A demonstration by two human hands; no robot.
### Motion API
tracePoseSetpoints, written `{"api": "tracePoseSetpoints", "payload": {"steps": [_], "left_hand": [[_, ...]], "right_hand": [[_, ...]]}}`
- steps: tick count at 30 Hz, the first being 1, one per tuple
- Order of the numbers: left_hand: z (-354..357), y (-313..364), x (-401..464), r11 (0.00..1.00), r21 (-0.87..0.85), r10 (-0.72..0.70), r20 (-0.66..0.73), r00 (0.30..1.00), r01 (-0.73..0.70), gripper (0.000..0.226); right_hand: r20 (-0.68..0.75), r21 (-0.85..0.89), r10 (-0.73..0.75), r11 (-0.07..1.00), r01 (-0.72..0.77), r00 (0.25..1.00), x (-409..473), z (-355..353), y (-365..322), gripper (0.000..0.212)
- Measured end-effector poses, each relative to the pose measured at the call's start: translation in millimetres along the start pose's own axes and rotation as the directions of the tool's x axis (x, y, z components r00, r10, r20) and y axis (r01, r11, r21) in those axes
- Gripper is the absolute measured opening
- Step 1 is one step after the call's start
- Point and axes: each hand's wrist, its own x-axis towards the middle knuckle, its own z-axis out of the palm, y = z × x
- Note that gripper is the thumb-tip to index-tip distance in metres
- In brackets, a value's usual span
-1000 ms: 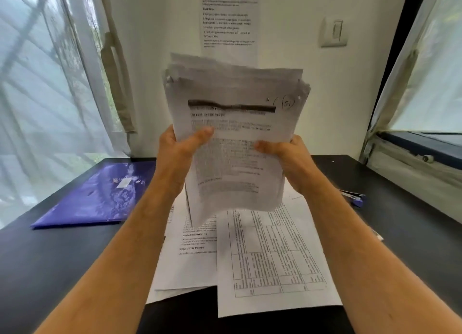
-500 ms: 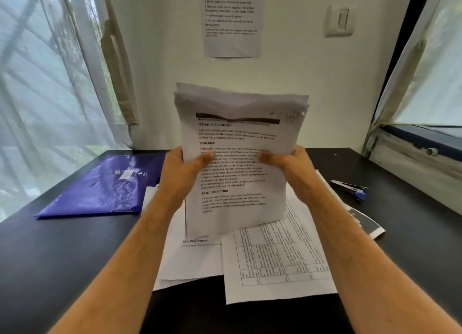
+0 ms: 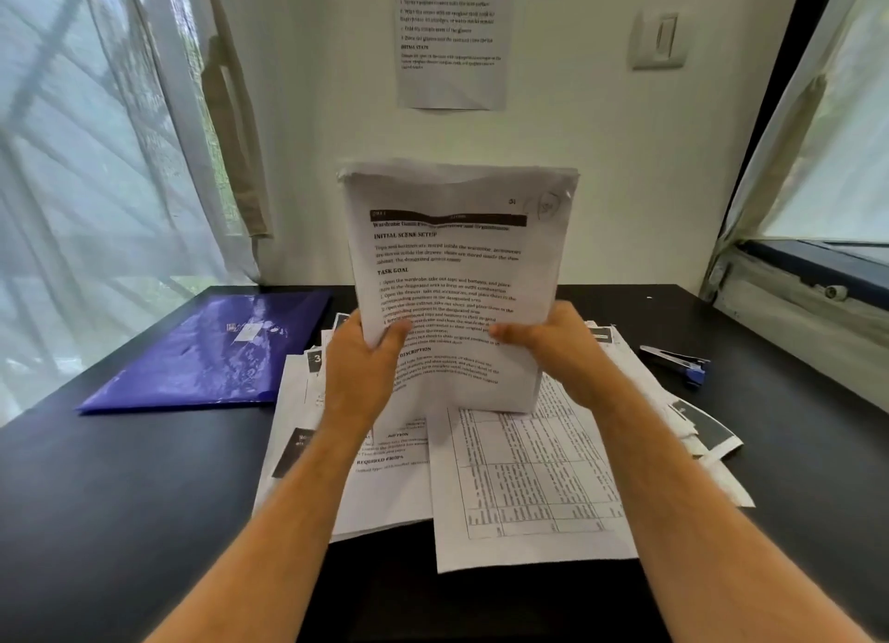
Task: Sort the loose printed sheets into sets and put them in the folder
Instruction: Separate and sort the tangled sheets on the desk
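Note:
I hold a stack of printed sheets [image 3: 457,267] upright, its lower edge down on the loose papers. My left hand [image 3: 361,368] grips its left side and my right hand [image 3: 553,349] its right side, thumbs on the front page. Below lie loose printed sheets [image 3: 385,479], with a sheet bearing a table [image 3: 529,488] on top at the right. A glossy purple folder [image 3: 207,349] lies shut and flat on the black table [image 3: 120,522], left of the papers.
A blue and black stapler [image 3: 676,361] lies to the right of the papers. More sheets with dark bands [image 3: 702,431] fan out at the right. A printed page [image 3: 452,41] hangs on the wall. Windows with curtains flank the table.
Both hands have lowered the stack from well above the table until its bottom edge meets the loose papers. The sheets in the stack look more evenly lined up than before.

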Motion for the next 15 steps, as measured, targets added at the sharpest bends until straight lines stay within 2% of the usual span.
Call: {"api": "tracePoseSetpoints", "payload": {"steps": [4, 7, 11, 15], "left_hand": [[1.8, 10.5, 5.3, 0.996, -0.081, 0.034, -0.040, 0.999, -0.037, 0.018], [0.2, 21.4, 9.9, 0.993, -0.103, 0.056, -0.009, 0.998, -0.057, 0.016], [4.1, 5.4, -4.3, 0.995, -0.085, -0.043, 0.129, 0.991, 0.054, 0.016], [2.0, 10.2, 3.0, 0.985, -0.090, -0.130, 0.193, 0.973, 0.149, 0.017]], "right_hand": [[-0.049, 0.029, -0.041, 0.999, 0.042, 0.998, 2.9, 3.1, -5.1, 0.027], [-0.096, 0.054, -0.070, 0.996, 0.075, 0.993, 3.7, 5.0, -6.6, 0.029], [-0.092, 0.002, 0.012, 1.000, -0.012, 0.996, -0.6, 14.6, 10.2, 0.024], [-0.143, -0.068, -0.016, 0.998, 0.006, 0.990, 2.9, 5.6, 0.4, 0.026]]}}
